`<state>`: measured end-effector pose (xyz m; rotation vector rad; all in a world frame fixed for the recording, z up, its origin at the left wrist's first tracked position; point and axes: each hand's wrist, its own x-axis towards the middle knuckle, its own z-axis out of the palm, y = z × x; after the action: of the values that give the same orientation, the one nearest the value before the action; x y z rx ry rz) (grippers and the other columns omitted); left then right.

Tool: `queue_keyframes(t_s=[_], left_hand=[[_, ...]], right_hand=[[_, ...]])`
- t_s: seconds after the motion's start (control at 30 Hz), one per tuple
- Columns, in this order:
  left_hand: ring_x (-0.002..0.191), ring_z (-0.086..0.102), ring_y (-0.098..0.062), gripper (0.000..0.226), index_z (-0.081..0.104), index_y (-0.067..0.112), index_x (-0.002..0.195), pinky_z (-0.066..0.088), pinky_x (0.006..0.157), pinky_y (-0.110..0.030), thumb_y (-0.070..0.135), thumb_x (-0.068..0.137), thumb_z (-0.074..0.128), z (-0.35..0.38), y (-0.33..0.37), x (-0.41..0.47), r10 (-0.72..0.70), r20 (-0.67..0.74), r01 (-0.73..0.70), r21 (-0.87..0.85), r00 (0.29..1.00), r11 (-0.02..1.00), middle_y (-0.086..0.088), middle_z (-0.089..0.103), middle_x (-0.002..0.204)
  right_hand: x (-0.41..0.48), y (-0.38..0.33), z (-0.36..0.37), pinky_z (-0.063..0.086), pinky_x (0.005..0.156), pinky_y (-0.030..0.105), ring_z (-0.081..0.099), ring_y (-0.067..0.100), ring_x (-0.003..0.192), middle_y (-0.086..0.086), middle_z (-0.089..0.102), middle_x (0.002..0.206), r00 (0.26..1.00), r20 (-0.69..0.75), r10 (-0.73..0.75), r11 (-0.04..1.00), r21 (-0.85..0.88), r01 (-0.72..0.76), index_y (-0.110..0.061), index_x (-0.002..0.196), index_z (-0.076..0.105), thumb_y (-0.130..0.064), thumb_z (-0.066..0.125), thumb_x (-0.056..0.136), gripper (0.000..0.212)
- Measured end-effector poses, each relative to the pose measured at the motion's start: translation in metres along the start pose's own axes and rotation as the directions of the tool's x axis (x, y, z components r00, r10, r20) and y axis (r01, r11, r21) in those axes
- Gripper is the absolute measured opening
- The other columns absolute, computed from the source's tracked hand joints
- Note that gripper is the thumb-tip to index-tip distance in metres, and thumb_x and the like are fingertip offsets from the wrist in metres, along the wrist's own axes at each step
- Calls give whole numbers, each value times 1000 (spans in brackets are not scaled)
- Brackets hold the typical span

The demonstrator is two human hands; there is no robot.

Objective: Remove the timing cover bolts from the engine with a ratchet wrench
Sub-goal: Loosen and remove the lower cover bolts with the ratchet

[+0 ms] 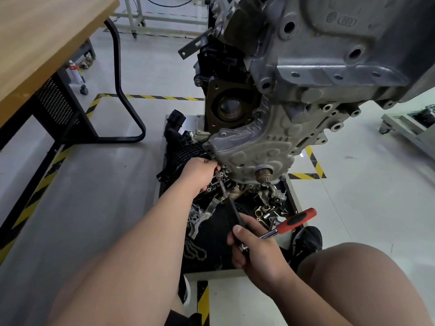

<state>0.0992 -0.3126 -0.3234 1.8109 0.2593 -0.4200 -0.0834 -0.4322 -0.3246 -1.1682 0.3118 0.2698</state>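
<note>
Your working gap is tight. The engine (317, 67) hangs over the far right, and the timing cover (249, 149) sits low on it, its bottom edge just above the black parts tray (211, 241) littered with loose metal pieces. To the left, bare grey floor runs out to the wooden table (47, 31) and its black legs. Striped floor tape (315, 163) borders the stand on the right, with open floor beyond it. Your right knee (353, 283) crowds the near right corner.

The cover is dull silver cast metal, embossed with rounded ribs, and a crank stub (264, 176) sticks out near its lower edge.

Your left hand (200, 175) is at the cover's lower left edge, fingers curled round the metal shaft of the black-handled driver (231, 210). The bolt under its tip is hidden.

Your right hand (254, 250) is wrapped round the near end of that handle and the head of the ratchet wrench (294, 222). The wrench's red grip points right over the tray.
</note>
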Motion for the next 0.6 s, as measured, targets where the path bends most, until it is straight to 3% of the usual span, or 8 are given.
queue_keyframes(t_s=[0.1, 0.33, 0.5, 0.6], left_hand=[[27, 30, -6, 33, 63, 16, 70, 26, 34, -17, 26, 98, 50, -3, -3, 0, 16, -52, -19, -58, 999, 998, 11, 48, 36], [33, 31, -10, 31, 65, 17, 71, 27, 38, -20, 27, 97, 52, -5, -1, 3, 42, -18, -42, -24, 999, 999, 2, 53, 53], [25, 27, -7, 31, 64, 15, 71, 24, 36, -17, 25, 97, 51, -2, 2, 0, 50, -9, -50, -17, 999, 999, 11, 40, 33], [25, 27, -7, 29, 63, 13, 74, 25, 35, -17, 26, 98, 51, -2, 4, -1, 25, -15, -26, -34, 1000, 999, 10, 43, 36]], right_hand=[[3, 2, 4, 31, 46, 28, 34, 20, 46, 12, 54, 72, 1000, 4, -9, 1000, -16, 9, -13, 116, 63, -4, 48, 98, 25], [4, 10, 8, 31, 47, 28, 38, 18, 45, 12, 54, 74, 999, -23, -36, 998, -46, 35, -19, 113, 66, -4, 49, 97, 27], [5, 10, 5, 34, 45, 28, 38, 17, 44, 9, 55, 73, 999, -29, -43, 996, -77, 40, -25, 109, 69, -5, 49, 96, 31], [8, 9, 6, 34, 45, 28, 39, 16, 45, 8, 55, 73, 999, -22, -36, 996, -84, 34, -27, 107, 70, -6, 49, 97, 31]])
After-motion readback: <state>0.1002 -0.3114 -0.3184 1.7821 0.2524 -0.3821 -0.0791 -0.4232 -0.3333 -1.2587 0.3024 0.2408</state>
